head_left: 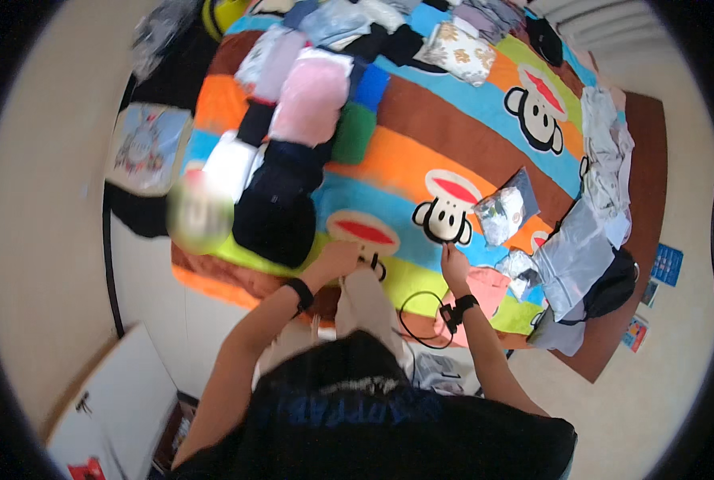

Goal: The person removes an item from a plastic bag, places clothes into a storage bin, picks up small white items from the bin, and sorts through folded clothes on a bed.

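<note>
My left hand (339, 260) is curled closed low over the striped blanket (437, 120), just above my knee in light trousers (365, 300). Whatever its fingers hold, if anything, is hidden. To the right, my right hand (455, 266) has its fingers pressed together beside a printed monkey face. Anything between those fingertips is too small to make out. A salmon-pink folded cloth (485, 288) lies beside my right hand. Dark folded clothes (277, 216) lie beyond my left hand. Both wrists wear black bands, and a black cable (405, 320) loops near the right one.
Folded pink cloth (313, 92) and green cloth (354, 132) lie at the far left. Clear bagged clothing (507, 210) and a grey plastic package (573, 256) lie on the right. More clothes are heaped at the far edge. A brown wooden bed edge (649, 160) borders the right.
</note>
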{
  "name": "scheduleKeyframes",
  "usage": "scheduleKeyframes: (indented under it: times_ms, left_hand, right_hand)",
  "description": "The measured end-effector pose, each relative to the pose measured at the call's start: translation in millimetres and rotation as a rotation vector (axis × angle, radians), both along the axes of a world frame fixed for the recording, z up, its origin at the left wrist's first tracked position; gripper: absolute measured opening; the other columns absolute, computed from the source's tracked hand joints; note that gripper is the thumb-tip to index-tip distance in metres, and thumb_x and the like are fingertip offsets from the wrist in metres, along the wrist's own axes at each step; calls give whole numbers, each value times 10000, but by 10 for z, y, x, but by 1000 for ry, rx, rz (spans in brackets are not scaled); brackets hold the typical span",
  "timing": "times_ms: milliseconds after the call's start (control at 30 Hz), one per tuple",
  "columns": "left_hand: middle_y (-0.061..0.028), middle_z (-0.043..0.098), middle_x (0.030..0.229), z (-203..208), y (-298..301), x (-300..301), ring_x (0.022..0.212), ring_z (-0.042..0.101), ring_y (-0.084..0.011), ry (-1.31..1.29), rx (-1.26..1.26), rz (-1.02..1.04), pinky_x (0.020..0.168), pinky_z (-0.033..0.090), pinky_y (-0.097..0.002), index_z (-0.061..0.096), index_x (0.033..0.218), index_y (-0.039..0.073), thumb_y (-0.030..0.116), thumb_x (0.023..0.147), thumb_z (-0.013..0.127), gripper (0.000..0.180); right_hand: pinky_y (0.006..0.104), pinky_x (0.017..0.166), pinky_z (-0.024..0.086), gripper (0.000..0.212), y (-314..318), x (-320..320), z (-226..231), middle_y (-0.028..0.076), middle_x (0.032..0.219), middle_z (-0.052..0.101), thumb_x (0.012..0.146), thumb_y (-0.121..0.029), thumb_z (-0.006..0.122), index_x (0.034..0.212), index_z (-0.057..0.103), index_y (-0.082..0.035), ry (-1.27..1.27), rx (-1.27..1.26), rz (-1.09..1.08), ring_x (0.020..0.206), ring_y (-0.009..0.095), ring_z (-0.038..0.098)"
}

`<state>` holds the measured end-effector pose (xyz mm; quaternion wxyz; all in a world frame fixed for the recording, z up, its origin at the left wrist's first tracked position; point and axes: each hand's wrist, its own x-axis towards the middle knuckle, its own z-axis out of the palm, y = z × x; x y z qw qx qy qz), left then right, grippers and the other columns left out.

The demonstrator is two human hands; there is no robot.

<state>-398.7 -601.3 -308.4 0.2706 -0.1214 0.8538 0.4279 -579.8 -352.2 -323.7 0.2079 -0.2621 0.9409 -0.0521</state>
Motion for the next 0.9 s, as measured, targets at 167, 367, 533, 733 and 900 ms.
scheduleKeyframes:
  times_ms: [167,367,533,733,900]
  left_hand:
    - [-173,528,1102,-1501,-284,-1132,966,535,-301,-219,-155,5,794,451,-422,492,1121,6,157,806,511,350]
    - [-142,309,1342,-2546,-571,-2601,1166,379,-300,422,-384,186,955,335,-411,376,1256,24,216,865,463,443]
    - [-95,289,1376,-3419,-626,-2843,1262,269,-274,472,-462,187,1021,238,-424,350,1299,68,220,864,441,470]
    - [-98,274,1390,-3754,-691,-2951,1276,251,-269,478,-428,193,1029,194,-461,343,1313,90,217,823,451,518]
    - [-85,309,1373,-3834,-689,-3009,1265,275,-252,505,-475,175,1017,217,-447,373,1298,107,249,819,441,505]
  right_hand:
    - [480,597,445,262,282,-983,-1171,189,744,592,880,-265,406,789,501,-38,-6,133,-145,679,386,568]
    - [419,633,424,128,290,-1727,-2129,122,707,533,839,-149,473,758,488,-51,130,8,12,719,319,526]
    - [404,689,385,108,303,-2030,-2709,114,783,504,814,-150,488,785,494,-46,72,30,142,771,300,486]
    - [452,818,346,179,109,-2249,-2785,147,889,510,728,-168,536,844,518,-33,41,83,207,898,335,463]
    - [457,842,390,293,-369,-2725,-2425,159,906,563,706,-212,610,942,569,-43,-59,47,237,912,341,517]
